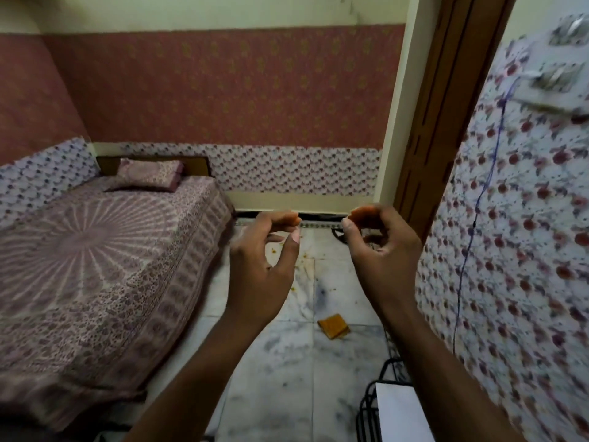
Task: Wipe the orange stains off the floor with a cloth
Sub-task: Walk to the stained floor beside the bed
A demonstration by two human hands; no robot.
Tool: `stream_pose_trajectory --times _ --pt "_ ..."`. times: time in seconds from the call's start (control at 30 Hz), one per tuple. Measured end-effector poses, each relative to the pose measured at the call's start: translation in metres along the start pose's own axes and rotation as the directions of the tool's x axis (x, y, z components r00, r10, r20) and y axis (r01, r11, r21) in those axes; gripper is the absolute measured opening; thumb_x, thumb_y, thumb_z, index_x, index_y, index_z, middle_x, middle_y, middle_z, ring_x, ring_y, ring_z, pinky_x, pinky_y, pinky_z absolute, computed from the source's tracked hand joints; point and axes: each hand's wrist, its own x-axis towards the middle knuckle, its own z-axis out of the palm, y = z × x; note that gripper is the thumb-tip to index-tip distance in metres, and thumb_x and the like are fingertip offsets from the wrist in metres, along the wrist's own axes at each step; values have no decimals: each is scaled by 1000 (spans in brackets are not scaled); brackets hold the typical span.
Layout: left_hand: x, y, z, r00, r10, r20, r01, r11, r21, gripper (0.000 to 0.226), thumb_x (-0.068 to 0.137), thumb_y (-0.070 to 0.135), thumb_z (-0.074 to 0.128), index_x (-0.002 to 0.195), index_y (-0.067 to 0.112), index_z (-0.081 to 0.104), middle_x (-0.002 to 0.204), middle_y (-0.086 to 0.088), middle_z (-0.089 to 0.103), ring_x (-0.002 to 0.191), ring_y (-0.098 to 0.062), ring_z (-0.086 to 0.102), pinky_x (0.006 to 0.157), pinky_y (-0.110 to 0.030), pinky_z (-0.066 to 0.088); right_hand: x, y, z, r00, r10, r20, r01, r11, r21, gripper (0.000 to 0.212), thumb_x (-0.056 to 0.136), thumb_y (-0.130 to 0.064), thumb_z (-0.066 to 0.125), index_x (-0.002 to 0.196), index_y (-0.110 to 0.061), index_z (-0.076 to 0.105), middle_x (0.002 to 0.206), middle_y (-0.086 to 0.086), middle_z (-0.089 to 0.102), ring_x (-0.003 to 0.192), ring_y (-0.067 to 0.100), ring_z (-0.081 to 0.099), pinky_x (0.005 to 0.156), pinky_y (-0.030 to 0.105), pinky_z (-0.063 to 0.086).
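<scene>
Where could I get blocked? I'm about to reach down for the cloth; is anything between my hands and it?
Nothing visible blocks it. The folded orange cloth lies alone on bare marble floor, below the raised left hand and right hand.

bed (95, 250) at left, pillow (148, 173) on its far end | floor (287, 378) to its right, cloth (333, 326) lying on it | stains (306, 255) beyond the cloth | door frame (439, 106) right, far
</scene>
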Motion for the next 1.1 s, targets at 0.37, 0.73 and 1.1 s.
stream_pose_trajectory --times 0.37,0.73,1.1 --pt "93 -190 43 983 -100 153 105 994 -25 21 99 14 65 119 8 69 112 1 74 104 -14 72 89 -40 60 60 122 144 985 172 -3 -172 982 -77 5 92 -11 74 94 -14 72 91 -4 72 85 11 68 72 30 58" --pt "167 -399 148 898 -309 312 327 945 -5 18 99 21 64 114 14 71 109 7 76 102 -12 73 86 -36 60 117 307 260 889 459 -14 -456 880 -134 8 92 -10 75 94 -17 72 88 -12 71 84 2 68 69 15 54" --pt "78 -705 336 716 -537 446 571 818 69 19 99 27 64 113 17 71 108 10 75 104 -7 71 85 -24 57 51 669 364 729 684 -26 -671 708 -220 8 92 -6 75 93 -13 72 85 -9 72 81 0 68 72 17 55"
